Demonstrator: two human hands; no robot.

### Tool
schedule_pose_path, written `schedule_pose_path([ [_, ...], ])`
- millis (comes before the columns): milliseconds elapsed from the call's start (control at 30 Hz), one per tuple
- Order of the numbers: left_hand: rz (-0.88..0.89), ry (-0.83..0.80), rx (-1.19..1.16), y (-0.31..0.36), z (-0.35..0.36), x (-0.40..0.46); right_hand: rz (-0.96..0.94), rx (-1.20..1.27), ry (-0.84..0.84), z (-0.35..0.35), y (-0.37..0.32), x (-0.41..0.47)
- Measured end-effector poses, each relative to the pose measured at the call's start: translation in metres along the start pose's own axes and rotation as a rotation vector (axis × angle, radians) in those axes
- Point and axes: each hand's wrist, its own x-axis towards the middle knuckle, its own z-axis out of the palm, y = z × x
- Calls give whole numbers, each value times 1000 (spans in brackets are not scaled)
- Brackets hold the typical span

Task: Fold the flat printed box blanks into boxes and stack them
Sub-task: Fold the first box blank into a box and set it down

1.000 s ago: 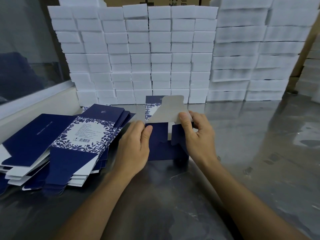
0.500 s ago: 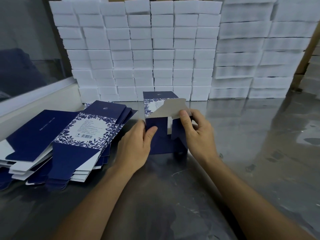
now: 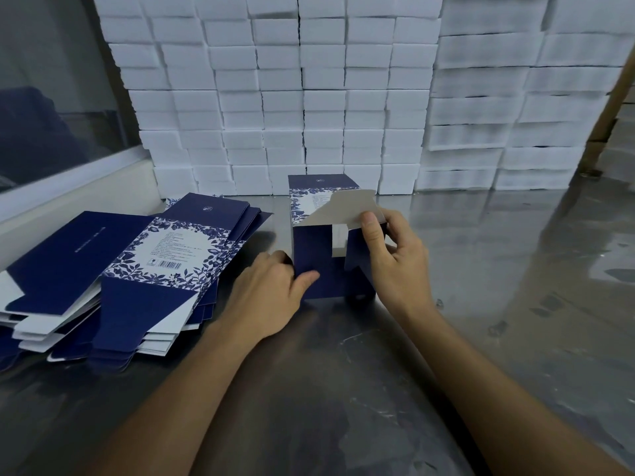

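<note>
Two hands on one box (image 3: 319,266), mid-table. Left hand (image 3: 271,297) pinches its near wall; right hand (image 3: 395,259) pinches the grey flap (image 3: 343,209). Risk: a forced tuck creases the flap. Left: blanks (image 3: 137,269). Beyond: white blocks (image 3: 309,97).

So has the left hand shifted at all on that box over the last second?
Yes. The left hand slid down the box, from near the grey flap towards the table.
</note>
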Motion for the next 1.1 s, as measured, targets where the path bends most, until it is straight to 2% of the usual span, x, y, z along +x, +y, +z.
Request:
schedule_pose_path([
  [133, 37, -80, 89, 2, 4, 2, -3, 11, 17, -3, 0, 1],
  [367, 12, -162, 45, -1, 1, 2, 6, 11, 22, -2, -1, 1],
  [633, 7, -115, -41, -4, 3, 0, -18, -10, -51, -7, 8, 3],
  [700, -37, -31, -161, -4, 4, -1, -22, -29, -89, -10, 9, 4],
  [800, -89, 195, -448, 1, 2, -1, -26, -36, -130, -8, 8, 2],
  [867, -73, 291, -584, 5, -1, -2, -39, -11, -142, -4, 5, 0],
  [967, 28, 379, -495, 5, -4, -3, -27, 61, -161, -1, 0, -2],
  [1100, 11, 414, -476, 0, -4, 0, 11, 107, -174, -3, -1, 0],
])
